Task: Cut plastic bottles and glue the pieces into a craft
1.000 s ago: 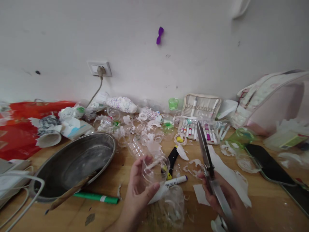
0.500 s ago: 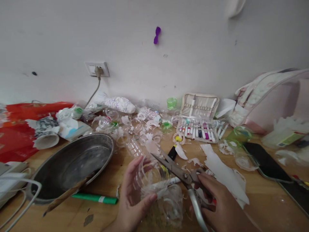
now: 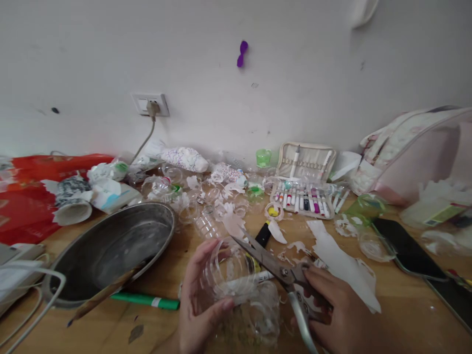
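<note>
My left hand (image 3: 201, 295) is curled around a clear plastic bottle piece (image 3: 230, 268), cut open with its round rim tilted up toward me. In my right hand (image 3: 337, 305) are metal scissors (image 3: 282, 273), their blades slightly parted and pointing up and left, close to the rim's far right side. Below the held piece, another crumpled clear plastic piece (image 3: 263, 314) lies on the table. A white marker (image 3: 263, 276) shows behind the held piece. Beyond the blades lies a black and yellow tool handle (image 3: 263, 235).
A dark metal basin (image 3: 121, 250) with a brush (image 3: 106, 292) across its rim stands left, a green marker (image 3: 147, 300) beside it. Paper scraps and clear plastic pieces litter the back. A marker case (image 3: 302, 196), phone (image 3: 407, 246) and pink backpack (image 3: 420, 157) are to the right.
My left hand has shifted slightly left and turned the bottle piece so its round opening shows more. The scissors stay in nearly the same place, blades still parted.
</note>
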The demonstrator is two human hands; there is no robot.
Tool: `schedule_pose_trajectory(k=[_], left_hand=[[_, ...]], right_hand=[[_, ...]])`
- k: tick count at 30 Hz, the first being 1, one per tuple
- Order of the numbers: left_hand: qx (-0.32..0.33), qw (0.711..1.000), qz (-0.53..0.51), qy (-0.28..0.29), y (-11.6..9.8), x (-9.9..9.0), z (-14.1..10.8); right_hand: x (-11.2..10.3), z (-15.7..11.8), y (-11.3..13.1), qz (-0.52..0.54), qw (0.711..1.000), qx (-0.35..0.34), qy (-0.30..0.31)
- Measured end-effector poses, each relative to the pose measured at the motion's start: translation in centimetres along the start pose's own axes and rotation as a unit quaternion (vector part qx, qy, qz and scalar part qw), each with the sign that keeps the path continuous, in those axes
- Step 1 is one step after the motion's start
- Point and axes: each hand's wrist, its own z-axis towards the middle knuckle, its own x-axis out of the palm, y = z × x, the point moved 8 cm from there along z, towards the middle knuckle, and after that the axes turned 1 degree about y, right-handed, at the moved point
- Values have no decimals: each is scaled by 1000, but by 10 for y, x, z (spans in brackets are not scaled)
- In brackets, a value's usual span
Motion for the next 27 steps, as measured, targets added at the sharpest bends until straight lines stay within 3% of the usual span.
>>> schedule_pose_trajectory(k=[5,13,27], left_hand=[[-63,997,-47,-13,3,1,3],[-60,994,-93,-22,5,-3,7],[-70,990,-114,-36,7,-3,7]], right_hand=[[-2,-1,3,0,999,-6,35],[5,-1,-1,10,996,16,84],[8,-2,3,30,996,-6,78]])
